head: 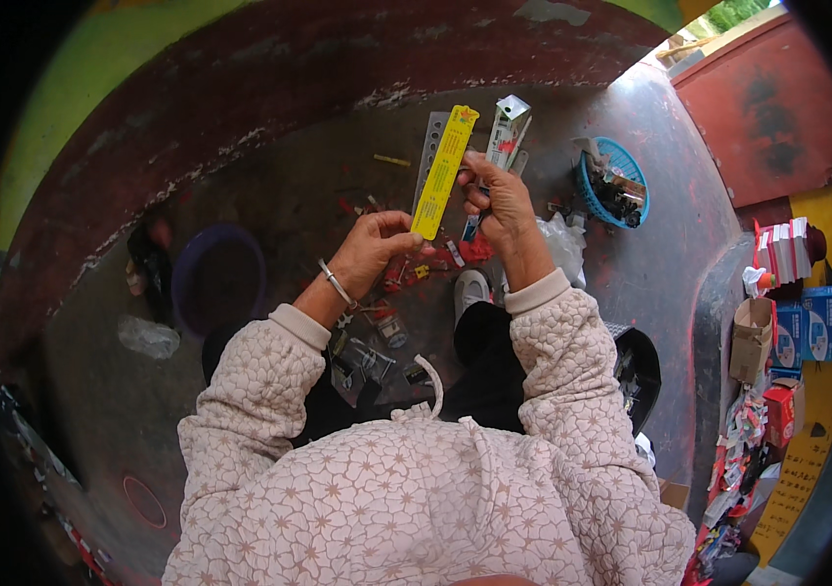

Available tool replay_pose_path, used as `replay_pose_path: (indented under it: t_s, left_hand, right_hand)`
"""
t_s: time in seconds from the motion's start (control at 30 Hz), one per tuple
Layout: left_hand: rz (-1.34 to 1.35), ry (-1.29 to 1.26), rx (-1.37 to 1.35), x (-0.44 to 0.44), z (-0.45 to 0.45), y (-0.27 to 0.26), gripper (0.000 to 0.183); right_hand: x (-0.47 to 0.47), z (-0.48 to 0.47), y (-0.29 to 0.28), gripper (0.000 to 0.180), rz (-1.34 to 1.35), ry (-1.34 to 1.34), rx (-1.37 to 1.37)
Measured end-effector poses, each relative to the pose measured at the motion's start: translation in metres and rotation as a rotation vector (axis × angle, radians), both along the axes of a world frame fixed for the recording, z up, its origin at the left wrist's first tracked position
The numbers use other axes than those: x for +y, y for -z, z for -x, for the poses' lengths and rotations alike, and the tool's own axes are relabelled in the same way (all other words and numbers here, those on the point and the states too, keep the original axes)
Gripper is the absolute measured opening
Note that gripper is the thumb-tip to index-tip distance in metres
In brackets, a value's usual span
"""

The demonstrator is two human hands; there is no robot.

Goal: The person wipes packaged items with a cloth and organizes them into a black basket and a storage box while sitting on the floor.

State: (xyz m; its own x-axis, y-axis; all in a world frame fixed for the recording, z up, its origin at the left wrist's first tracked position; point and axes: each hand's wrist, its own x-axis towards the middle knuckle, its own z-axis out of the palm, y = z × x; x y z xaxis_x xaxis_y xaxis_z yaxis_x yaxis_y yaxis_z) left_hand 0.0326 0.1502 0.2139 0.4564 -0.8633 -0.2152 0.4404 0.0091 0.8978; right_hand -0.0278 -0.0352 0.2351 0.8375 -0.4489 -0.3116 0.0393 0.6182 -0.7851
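Note:
My left hand [375, 249], with a bangle at the wrist, pinches the lower end of a yellow printed strip [446, 176], likely a ruler card. Behind its left edge shows a translucent ruler [430, 150] with a row of round holes. My right hand [505, 201] grips a clear plastic packet [502, 135] with a white top, standing up past the fingers. Its thumb and forefinger are close to the strip's right edge; whether they touch it I cannot tell. Below both hands, red scraps and small loose items [423, 271] lie scattered over the floor.
A blue plastic basket [639, 172] of dark items stands right, near a white plastic bag [564, 249]. Left are a purple basin [262, 271] and a clear bag [148, 337]. A black container [650, 366] sits by my right leg. Blue boxes [819, 329] line the right side.

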Motion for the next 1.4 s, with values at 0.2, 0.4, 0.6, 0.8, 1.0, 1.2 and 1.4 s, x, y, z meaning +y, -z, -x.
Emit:
replay_pose_path:
  t_s: [0.2, 0.4, 0.6, 0.8, 1.0, 1.2, 1.4]
  left_hand:
    - [-0.067, 0.01, -0.093, 0.003, 0.004, -0.008, 0.015]
    - [-0.149, 0.178, -0.254, -0.002, 0.003, -0.01, 0.021]
    - [-0.126, 0.254, -0.2, 0.011, 0.006, -0.013, 0.032]
    - [-0.126, 0.003, -0.025, 0.013, -0.026, 0.026, 0.023]
    - [-0.098, -0.137, -0.001, 0.013, -0.035, 0.037, 0.021]
    - [0.17, -0.19, 0.341, 0.019, -0.054, 0.031, 0.023]
    - [0.422, 0.353, 0.304, -0.007, -0.023, 0.003, 0.023]
  right_hand:
    - [0.006, -0.001, 0.0, 0.018, 0.067, -0.002, 0.02]
    - [0.002, 0.004, 0.0, 0.02, 0.182, -0.031, -0.04]
    - [0.034, -0.019, 0.027, 0.018, 0.445, 0.165, 0.046]
    - [0.048, -0.023, 0.022, 0.023, 0.764, 0.221, 0.193]
    - [0.058, -0.024, 0.02, 0.028, 0.623, 0.121, 0.324]
    - [0.032, -0.019, 0.003, 0.029, 0.524, 0.232, 0.381]
    - [0.027, 0.002, 0.014, 0.023, 0.319, -0.674, 0.09]
